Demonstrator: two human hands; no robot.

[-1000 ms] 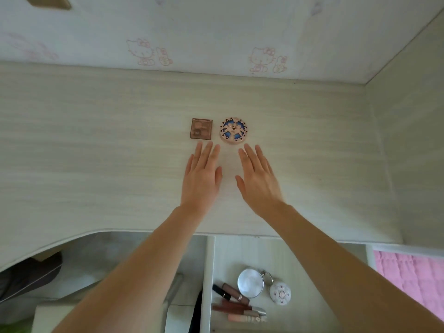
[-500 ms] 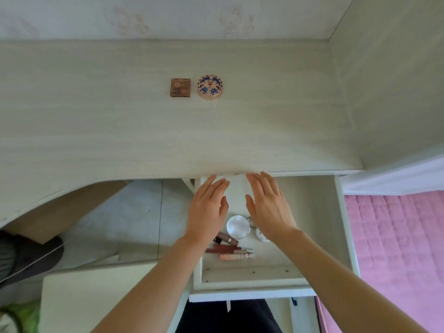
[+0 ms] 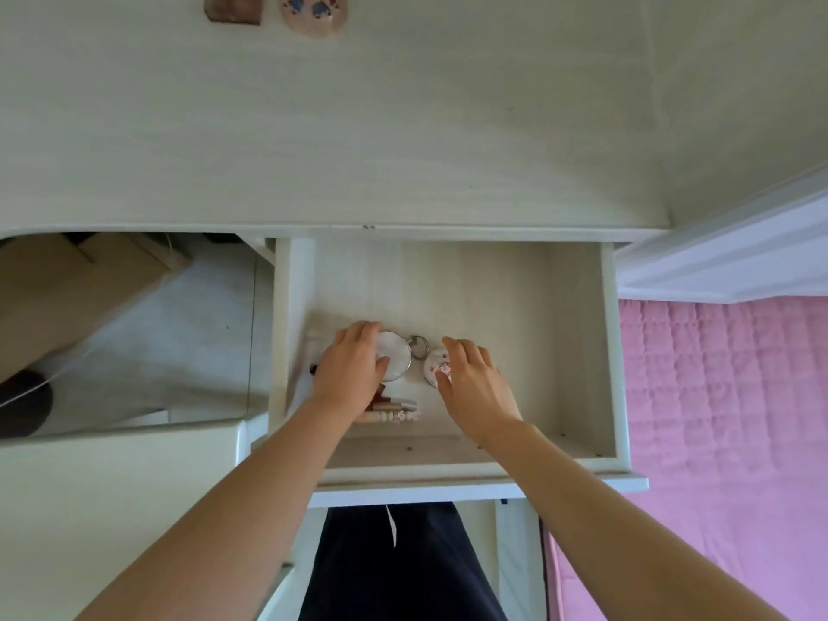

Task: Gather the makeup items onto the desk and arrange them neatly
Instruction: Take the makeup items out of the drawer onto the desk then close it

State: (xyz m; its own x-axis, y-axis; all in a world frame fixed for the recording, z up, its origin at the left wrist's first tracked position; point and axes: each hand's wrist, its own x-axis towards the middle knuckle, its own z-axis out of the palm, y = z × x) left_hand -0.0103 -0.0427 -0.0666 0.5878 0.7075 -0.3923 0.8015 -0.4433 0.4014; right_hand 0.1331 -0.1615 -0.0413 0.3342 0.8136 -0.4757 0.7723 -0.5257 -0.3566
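Open drawer (image 3: 578, 351): left hand (image 3: 354, 374) grips one round mirror (image 3: 396, 358); right hand (image 3: 472, 387) grips one small compact (image 3: 435, 365); stick cosmetics (image 3: 394, 412) nearer its front, count unclear.

At the desk's (image 3: 403, 127) far edge, a brown square palette (image 3: 234, 9) sits beside a pink round compact (image 3: 313, 15) patterned blue. The desk is pale woodgrain; the bedcover (image 3: 726, 419) is quilted pink.

Soft, even daylight is filling the scene, leaving the pale bench (image 3: 403, 127) slightly washed out. Faint shadows are falling inside the drawer (image 3: 578, 333) below the bench. Wide-angle distortion is bending edges; detail is looking soft throughout.
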